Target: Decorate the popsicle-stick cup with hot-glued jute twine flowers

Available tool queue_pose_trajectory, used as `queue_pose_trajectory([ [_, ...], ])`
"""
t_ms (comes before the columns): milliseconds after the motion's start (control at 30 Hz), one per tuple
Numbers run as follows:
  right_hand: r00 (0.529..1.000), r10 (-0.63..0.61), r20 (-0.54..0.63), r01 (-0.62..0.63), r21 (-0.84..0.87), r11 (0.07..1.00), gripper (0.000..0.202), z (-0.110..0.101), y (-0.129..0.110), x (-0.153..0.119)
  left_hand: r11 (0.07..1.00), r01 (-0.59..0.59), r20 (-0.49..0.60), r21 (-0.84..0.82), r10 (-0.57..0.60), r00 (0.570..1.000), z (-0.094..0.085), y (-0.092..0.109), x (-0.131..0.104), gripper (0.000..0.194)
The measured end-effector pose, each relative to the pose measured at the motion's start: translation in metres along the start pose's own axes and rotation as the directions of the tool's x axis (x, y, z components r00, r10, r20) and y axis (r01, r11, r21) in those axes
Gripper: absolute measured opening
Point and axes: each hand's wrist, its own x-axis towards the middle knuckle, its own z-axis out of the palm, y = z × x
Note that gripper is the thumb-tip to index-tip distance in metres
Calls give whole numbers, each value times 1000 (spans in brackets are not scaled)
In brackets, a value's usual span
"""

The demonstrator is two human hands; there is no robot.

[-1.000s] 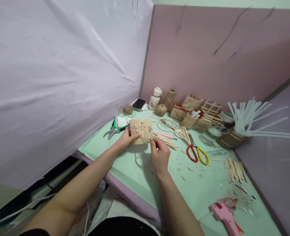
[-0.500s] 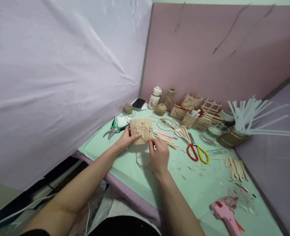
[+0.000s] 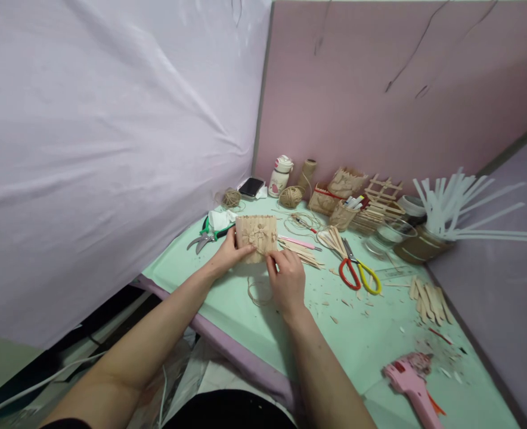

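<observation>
My left hand (image 3: 228,255) grips the left side of a small panel of wooden craft sticks (image 3: 259,229), its thumb lying across the front. Raised flower-like twine shapes decorate the panel's face. At the panel's lower right edge, my right hand (image 3: 287,277) pinches a thin strand of twine against the sticks. A loop of that brown twine (image 3: 258,293) hangs or lies just below the panel, above the green tabletop. The fingertips of the right hand partly cover the strand.
Pruning shears (image 3: 203,239) lie left of the panel. To the right are loose sticks (image 3: 303,255), scissors (image 3: 357,271) and a pink glue gun (image 3: 410,381). Twine balls (image 3: 291,196), a white bottle (image 3: 281,176), a phone (image 3: 251,187) and a pot of white glue sticks (image 3: 418,245) stand behind.
My right hand has shifted slightly left and up along the panel's lower edge. The panel's top has tilted a little. My left hand keeps its hold.
</observation>
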Motion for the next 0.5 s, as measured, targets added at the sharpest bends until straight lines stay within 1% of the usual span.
queue_pose_trajectory([
  [67, 1000, 5, 5, -5, 37, 999, 22, 0, 0, 0, 1000, 1, -5, -5, -1, 1000, 0, -1, 0, 83],
  [133, 999, 40, -6, -39, 100, 994, 23, 0, -1, 0, 1000, 7, -6, -22, -7, 1000, 0, -2, 0, 82],
  [233, 991, 130, -30, -120, 229, 966, 24, 1, -2, 1, 998, 14, -17, -57, -15, 1000, 0, -2, 1, 82],
  [333, 973, 228, -15, -207, 367, 907, 24, 2, -4, 1, 996, 23, -16, -91, -25, 1000, 1, -3, 1, 83],
  [400, 946, 323, 25, -298, 461, 836, 22, 3, -6, 2, 994, 32, -4, -105, -32, 999, 1, -2, 1, 82],
  [500, 866, 487, 116, -459, 571, 680, 23, 3, -7, 4, 993, 41, -5, -113, -42, 999, 2, 0, 0, 80],
])
